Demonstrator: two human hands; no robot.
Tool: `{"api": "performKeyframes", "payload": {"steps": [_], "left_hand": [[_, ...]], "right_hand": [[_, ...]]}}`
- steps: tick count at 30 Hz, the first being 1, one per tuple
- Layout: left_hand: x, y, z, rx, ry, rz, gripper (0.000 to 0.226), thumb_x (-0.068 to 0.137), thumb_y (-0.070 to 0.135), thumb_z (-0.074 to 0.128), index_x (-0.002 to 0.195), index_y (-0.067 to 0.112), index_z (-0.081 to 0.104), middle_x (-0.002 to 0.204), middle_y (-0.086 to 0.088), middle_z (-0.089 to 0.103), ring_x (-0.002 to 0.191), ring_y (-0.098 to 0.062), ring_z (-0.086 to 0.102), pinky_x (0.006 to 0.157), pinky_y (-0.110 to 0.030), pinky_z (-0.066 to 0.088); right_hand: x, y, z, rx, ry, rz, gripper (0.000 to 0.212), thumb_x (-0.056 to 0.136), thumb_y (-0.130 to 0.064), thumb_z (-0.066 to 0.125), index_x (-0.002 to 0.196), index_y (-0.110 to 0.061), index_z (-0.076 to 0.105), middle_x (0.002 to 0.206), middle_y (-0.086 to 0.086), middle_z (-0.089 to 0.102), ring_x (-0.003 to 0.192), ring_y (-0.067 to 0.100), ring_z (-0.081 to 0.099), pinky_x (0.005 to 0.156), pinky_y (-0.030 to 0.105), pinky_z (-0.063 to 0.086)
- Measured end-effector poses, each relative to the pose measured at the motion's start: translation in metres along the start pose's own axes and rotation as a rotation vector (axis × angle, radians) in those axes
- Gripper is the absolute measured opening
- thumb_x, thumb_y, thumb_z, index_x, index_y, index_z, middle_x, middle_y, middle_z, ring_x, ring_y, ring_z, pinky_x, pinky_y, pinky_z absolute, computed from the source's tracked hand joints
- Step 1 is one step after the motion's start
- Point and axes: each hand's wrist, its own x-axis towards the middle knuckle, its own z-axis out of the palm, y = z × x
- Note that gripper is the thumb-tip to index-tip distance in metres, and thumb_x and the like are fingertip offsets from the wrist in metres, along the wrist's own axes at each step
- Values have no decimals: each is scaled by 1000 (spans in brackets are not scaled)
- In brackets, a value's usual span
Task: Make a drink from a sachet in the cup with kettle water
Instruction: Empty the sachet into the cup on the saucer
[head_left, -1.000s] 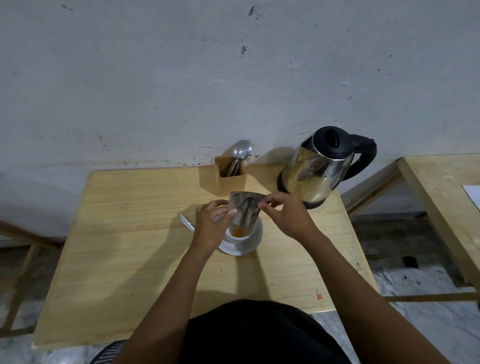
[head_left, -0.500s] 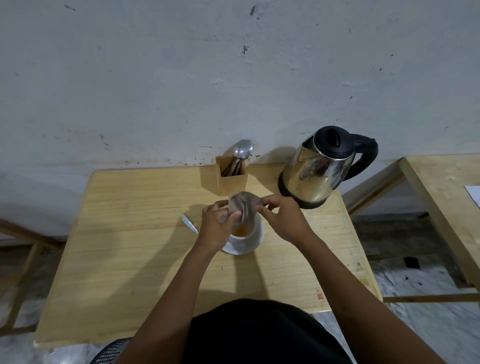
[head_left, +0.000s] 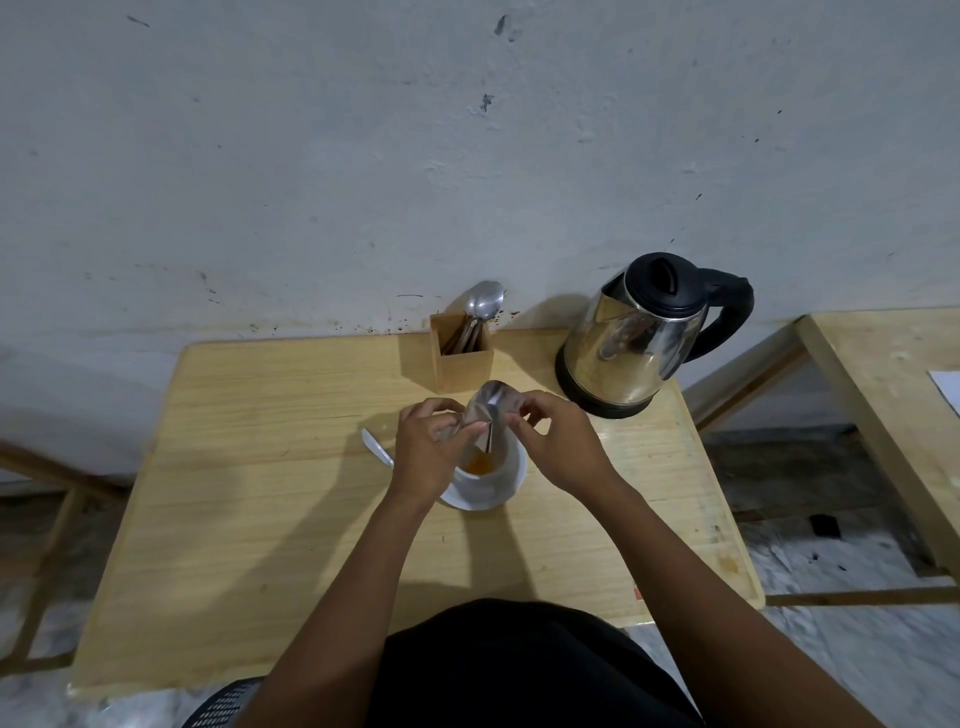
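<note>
Head view: left hand (head_left: 434, 441) and right hand (head_left: 558, 441) are each pinching the light, crinkly foil sachet (head_left: 488, 413) by its edges, tipping it over the cup (head_left: 493, 480); kettle (head_left: 639, 343) at 2 o'clock.

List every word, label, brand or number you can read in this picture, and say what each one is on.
None can be read.
The silver sachet, held by the left hand and right hand over the cup: no print shows.
The kettle: no visible brand.
The small red mark on the table: too small to read.
</note>
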Motion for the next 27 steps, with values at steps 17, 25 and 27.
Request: {"api": "performKeyframes", "payload": {"steps": [17, 25, 27], "left_hand": [[0, 7, -3, 17, 21, -27, 27, 82, 31, 69, 80, 5, 74, 81, 9, 58, 98, -18, 52, 82, -29, 44], [-4, 10, -5, 5, 26, -27, 24, 72, 31, 79, 73, 7, 75, 78, 1, 62, 86, -12, 52, 73, -18, 39], [-3, 12, -5, 4, 33, -24, 26, 70, 32, 81, 72, 7, 74, 78, 3, 60, 89, -14, 51, 75, -23, 39]], "right_hand": [[1, -9, -4, -106, 46, -65, 7, 87, -29, 70, 87, -24, 73, 80, -17, 59, 77, 10, 57, 71, 29, 47], [-3, -9, -7, -167, 142, -85, 10, 85, -30, 71, 84, -20, 75, 78, -13, 64, 69, 8, 56, 68, 29, 47], [-5, -9, -8, -151, 137, -84, 11, 85, -30, 72, 83, -20, 76, 76, -15, 62, 68, 5, 55, 66, 26, 45]]}}
